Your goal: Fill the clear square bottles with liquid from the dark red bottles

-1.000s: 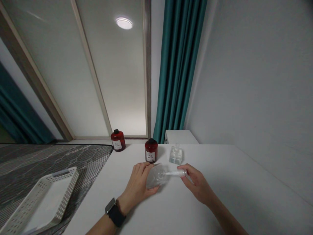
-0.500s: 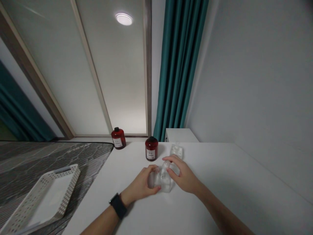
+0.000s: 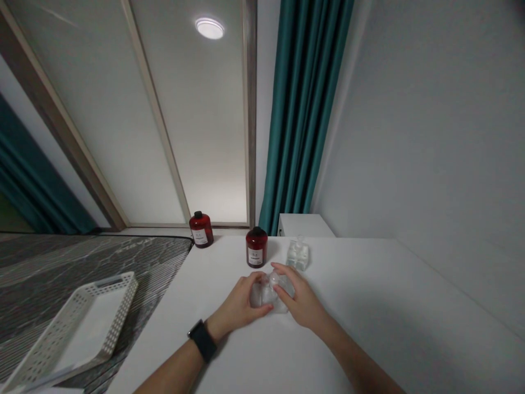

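Head view: nearest, a dark-banded watch is circling the left wrist above the white table, and a white perforated basket is lying off to the left. Beyond the wrist, the left hand is curling its thumb and fingers around the left side of a clear bottle, while the right hand is coming in from the right, thumb and forefinger seemingly pinching a rounded clear top. The bottle is thus sitting between the two hands, apparently standing upright, its long axis running from base to top; the left hand is closer to its body, the right to its top. Whether the top is seating fully in the neck cannot be told. Farther on, a dark-red bottle with a black cap is facing the person, its white label showing what is looking like an "M" over a line too small to read. Just right of it, a second clear bottle is standing, no writing showing. Farther left, another red bottle is bearing a similar, unreadable label. Behind everything, a teal curtain is hanging.
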The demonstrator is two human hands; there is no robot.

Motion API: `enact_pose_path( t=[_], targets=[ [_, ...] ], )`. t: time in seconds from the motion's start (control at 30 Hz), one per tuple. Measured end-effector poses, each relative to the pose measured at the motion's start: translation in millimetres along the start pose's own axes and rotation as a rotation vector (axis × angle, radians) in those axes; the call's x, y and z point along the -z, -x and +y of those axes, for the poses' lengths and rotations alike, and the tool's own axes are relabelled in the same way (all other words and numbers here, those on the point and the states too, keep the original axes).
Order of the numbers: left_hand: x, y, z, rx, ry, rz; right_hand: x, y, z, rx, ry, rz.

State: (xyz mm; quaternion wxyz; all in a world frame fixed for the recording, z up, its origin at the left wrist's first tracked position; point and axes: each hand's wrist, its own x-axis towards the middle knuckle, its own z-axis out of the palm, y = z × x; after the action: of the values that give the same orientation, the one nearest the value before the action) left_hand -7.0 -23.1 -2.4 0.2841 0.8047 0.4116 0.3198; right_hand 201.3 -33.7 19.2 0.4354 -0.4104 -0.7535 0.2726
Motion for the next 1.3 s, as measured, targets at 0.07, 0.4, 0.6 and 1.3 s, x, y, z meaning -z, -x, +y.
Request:
enact_pose_path(
  t=[0.07, 0.4, 0.6, 1.3],
  targets=[
    [0, 0, -1, 0.001, -0.002, 0.002, -4, 2, 3, -0.028, -0.01, 0.026],
    [2, -3, 3, 0.015, 0.022, -0.004, -12, 7, 10, -0.084, -0.032, 0.082],
    [1, -2, 0, 0.015, 0.026, -0.008, -15, 8, 11, -0.052, -0.027, 0.143],
    [1, -1, 1, -0.015, 0.012, 0.011, -21, 9, 17, -0.14, -0.284, 0.112]
  ],
)
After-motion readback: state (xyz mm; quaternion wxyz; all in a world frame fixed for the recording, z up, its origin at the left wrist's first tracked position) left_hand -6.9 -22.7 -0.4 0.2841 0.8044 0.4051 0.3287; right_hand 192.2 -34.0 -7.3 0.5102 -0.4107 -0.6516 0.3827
